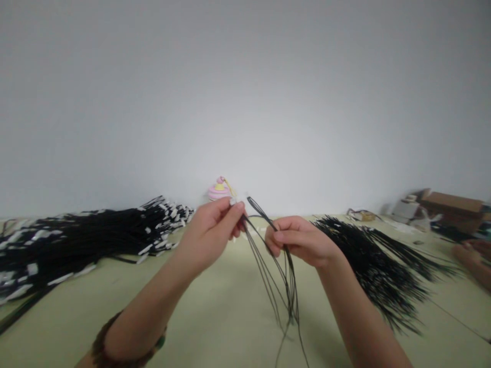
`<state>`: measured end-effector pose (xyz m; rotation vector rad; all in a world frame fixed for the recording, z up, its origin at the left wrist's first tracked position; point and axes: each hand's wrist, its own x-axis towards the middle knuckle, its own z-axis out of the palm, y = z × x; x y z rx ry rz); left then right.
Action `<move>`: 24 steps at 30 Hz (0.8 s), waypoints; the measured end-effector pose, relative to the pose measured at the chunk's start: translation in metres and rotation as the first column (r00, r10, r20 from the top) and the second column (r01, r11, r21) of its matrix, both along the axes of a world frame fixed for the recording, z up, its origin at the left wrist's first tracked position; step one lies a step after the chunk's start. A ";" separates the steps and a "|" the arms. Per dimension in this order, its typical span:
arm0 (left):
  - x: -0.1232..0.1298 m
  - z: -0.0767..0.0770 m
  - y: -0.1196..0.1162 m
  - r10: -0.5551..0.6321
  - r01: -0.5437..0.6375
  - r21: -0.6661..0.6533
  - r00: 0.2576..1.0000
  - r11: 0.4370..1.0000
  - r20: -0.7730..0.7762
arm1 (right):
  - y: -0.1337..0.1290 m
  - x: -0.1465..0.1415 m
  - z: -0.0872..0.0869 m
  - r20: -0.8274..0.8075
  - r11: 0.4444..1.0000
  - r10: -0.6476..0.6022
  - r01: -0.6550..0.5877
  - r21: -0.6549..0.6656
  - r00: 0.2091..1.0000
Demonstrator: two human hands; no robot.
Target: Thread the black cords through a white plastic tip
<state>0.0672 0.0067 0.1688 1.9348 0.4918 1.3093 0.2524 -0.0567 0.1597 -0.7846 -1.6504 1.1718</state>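
Leftmost on the pale green table (222, 322), set against a plain wall (245, 102): a long pile (115, 232) of black cords, white bits at both ends, some scattered through it. Next, a forearm with a dark band (125, 341) near the elbow, reaching up to the left hand (238, 205); thumb and fingers closed, pinching the upper end of some thin black wires (293, 291), a small pale piece at the fingertips. Behind that hand, near the wall, a pink and yellow toy (218, 192). Wires slope down from the left hand, raised above the table at centre, and hang with the rest below the right hand (276, 239). Right hand also closed, gripping the bunch; a narrow loop sticks out above its fingers toward the left. Farther right, a heap (368, 263) of black strands lies fanned on the table. Behind it, a small yellowish item (362, 215), blurred. Then a white device (406, 208) beside a brown box (452, 202). At the far right edge, another person's hand (470, 253), partly cut off.
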 end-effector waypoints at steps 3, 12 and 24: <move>-0.016 0.012 0.007 -0.018 0.074 -0.198 0.962 0.977 0.271 | -0.006 0.006 0.003 0.095 0.992 0.123 -0.126 0.029 0.988; -0.049 0.034 0.014 0.039 0.196 -0.383 0.850 0.903 0.525 | -0.014 0.016 0.009 0.478 0.853 0.488 -0.516 -0.082 0.730; -0.057 0.040 0.010 -0.136 0.433 -0.457 0.824 0.777 0.550 | -0.009 0.020 0.015 0.650 0.602 0.698 -0.738 -0.304 0.301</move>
